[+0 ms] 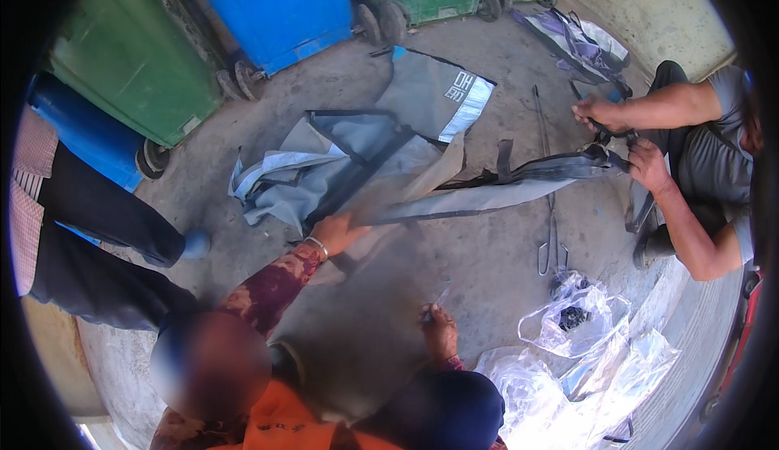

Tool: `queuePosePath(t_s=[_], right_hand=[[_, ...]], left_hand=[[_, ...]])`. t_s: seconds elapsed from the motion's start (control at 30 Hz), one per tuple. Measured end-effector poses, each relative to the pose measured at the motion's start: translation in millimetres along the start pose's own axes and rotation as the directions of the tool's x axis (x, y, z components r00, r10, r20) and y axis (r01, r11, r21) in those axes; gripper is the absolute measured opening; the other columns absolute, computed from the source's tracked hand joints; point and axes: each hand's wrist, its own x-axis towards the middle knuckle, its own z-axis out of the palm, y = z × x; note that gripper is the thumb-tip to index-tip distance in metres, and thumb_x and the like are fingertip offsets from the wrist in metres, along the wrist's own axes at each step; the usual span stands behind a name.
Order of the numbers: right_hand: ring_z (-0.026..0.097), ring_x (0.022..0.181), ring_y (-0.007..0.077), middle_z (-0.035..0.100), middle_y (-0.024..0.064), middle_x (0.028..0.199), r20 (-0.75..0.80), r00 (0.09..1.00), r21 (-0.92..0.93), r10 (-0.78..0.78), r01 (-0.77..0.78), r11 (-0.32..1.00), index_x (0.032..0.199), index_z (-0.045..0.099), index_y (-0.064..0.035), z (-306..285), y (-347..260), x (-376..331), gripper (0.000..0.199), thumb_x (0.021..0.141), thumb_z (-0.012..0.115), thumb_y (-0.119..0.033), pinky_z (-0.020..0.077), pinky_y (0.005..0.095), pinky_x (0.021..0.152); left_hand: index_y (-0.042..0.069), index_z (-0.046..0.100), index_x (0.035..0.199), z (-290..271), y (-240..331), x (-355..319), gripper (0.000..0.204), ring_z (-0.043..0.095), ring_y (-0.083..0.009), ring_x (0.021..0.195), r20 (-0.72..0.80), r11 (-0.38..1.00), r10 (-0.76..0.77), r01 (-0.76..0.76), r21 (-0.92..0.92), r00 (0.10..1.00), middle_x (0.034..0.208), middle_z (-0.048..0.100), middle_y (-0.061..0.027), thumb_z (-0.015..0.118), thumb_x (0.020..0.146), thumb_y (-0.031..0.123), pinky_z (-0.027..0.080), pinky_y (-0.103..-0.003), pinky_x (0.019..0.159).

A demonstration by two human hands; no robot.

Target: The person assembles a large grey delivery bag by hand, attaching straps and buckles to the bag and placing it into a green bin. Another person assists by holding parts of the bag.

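Note:
My left hand (334,234), with a bracelet at the wrist, is closed on the near edge of a grey fabric piece (479,200). Its fingertips are smeared by motion. From there the dark-edged fabric stretches right to a seated co-worker, whose two hands (647,163) grip its bunched dark end. More of the grey cloth (324,170) lies crumpled beyond my left hand, with a pale reflective band (467,109) at its far part. Low over the ground, my right hand (439,333) is closed round a small knife (444,291), its thin shiny blade pointing away from me.
Long metal tongs (553,231) lie on the concrete before the co-worker. Clear plastic bags (591,320), one with black bits inside, are at the near right. Green (134,52) and blue (272,12) wheeled bins line the back. Another person's legs (109,215) stand left. A purple-white bag (580,40) lies far right.

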Motion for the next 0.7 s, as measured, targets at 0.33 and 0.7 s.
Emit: queuePosePath(t_s=[0.33, 0.7], right_hand=[[0.063, 0.09, 0.0153, 0.067, 0.0083, 0.103, 0.047, 0.981, 0.19, 0.187, -0.193, 0.963, 0.111, 0.065, -0.0022, 16, -57, -27, 0.027, 0.1, 0.056, -0.026, 0.0516, 0.0296, 0.08], [0.062, 0.089, 0.0145, 0.067, 0.006, 0.1, 0.063, 0.979, 0.146, 0.193, -0.2, 0.969, 0.105, 0.066, -0.0031, 24, -54, -28, 0.031, 0.103, 0.051, -0.03, 0.0507, 0.0314, 0.082]], left_hand=[[0.003, 0.056, 0.131, 13, 21, 7, 0.081, 0.063, -0.0458, 0.103, 0.047, 1.0, -0.018, 0.018, 0.01, 0.999, 0.108, 0.067, -0.0282, 0.056, 0.085, 0.069, 0.05, -0.049, 0.092], [0.003, 0.052, 0.137, 19, 13, 7, 0.086, 0.058, -0.0483, 0.109, 0.051, 0.999, -0.045, 0.046, -0.016, 0.998, 0.115, 0.063, -0.0321, 0.057, 0.084, 0.071, 0.047, -0.05, 0.095]])
